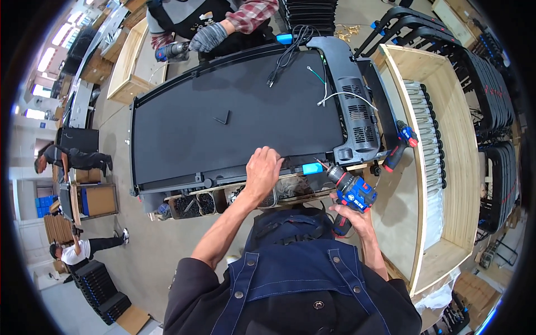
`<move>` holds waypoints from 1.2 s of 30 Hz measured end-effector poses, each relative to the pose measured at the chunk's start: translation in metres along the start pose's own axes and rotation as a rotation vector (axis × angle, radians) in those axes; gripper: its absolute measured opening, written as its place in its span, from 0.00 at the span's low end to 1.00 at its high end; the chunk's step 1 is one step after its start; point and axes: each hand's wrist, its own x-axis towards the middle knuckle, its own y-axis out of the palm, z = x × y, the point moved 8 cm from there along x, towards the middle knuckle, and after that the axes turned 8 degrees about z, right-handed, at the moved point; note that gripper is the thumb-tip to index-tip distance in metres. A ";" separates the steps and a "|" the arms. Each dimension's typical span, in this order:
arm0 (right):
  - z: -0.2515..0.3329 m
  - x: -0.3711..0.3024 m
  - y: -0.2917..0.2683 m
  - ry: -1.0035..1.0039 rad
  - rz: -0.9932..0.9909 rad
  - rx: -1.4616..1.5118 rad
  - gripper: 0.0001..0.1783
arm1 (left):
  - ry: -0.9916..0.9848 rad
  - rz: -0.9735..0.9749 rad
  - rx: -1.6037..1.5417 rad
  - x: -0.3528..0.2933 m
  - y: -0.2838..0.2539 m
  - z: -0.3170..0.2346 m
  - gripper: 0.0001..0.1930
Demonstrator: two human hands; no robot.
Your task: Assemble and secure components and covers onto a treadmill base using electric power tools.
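Note:
A treadmill deck with a black belt [184, 139] lies in front of me, with a grey vented motor cover [357, 106] at its right end. My left hand [264, 172] is at the deck's near side rail, its fingers bent together over the edge; whatever they grip is hidden. In my right hand [357, 219] is a blue-and-black cordless drill [356, 190], its bit pointing up and left toward the rail's right end. Blue tape [312, 168] wraps the rail between my hands. An L-shaped hex key [223, 118] rests on the belt.
A second cordless drill [401, 146] stands by a wooden crate [416, 234] holding rows of metal tubes [424, 128]. Bins of dark fasteners [192, 205] sit below the near rail. Across the deck, a co-worker's gloved hand [209, 38] holds another drill [172, 51]. A black power cord [287, 58] lies on the far side.

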 end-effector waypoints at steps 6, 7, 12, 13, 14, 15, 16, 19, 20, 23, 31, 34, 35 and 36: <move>0.016 0.003 0.001 0.015 0.012 -0.131 0.26 | -0.427 0.147 -0.292 -0.021 0.028 0.037 0.11; 0.019 0.004 0.002 0.003 0.010 -0.145 0.26 | -0.377 0.100 -0.237 -0.020 0.023 0.034 0.10; 0.028 0.007 0.011 0.044 0.010 -0.163 0.26 | 0.047 -0.028 0.138 -0.002 0.016 0.005 0.09; 0.031 0.008 0.013 0.042 0.014 -0.164 0.27 | 0.131 -0.021 0.190 0.001 0.013 -0.003 0.07; 0.033 0.008 0.012 0.045 0.015 -0.173 0.27 | 0.125 -0.025 0.183 0.004 0.012 0.002 0.07; 0.035 0.009 0.010 0.054 0.029 -0.181 0.27 | 0.227 -0.011 0.175 0.007 0.014 -0.001 0.07; 0.037 0.011 0.012 0.061 0.045 -0.186 0.27 | 0.329 0.002 0.171 0.009 0.015 -0.001 0.08; 0.053 0.021 0.015 0.130 0.059 -0.294 0.26 | 0.444 0.010 0.083 0.020 0.021 0.005 0.06; 0.057 0.025 0.016 0.187 0.061 -0.384 0.25 | 0.497 0.002 0.014 0.021 0.024 0.002 0.06; 0.074 0.043 0.024 0.129 0.152 -0.611 0.23 | 0.405 -0.018 -0.081 0.024 0.032 0.009 0.07; 0.082 0.083 0.037 0.200 0.293 -1.030 0.21 | 0.303 0.048 -0.010 0.035 0.038 0.012 0.09; 0.084 0.091 0.041 0.233 0.322 -1.163 0.20 | 0.288 0.078 -0.051 0.036 0.039 0.016 0.07; 0.086 0.093 0.045 0.213 0.332 -1.201 0.19 | 0.282 0.086 -0.075 0.035 0.041 0.017 0.07; 0.089 0.095 0.049 0.193 0.341 -1.238 0.19 | 0.277 0.094 -0.099 0.035 0.042 0.019 0.06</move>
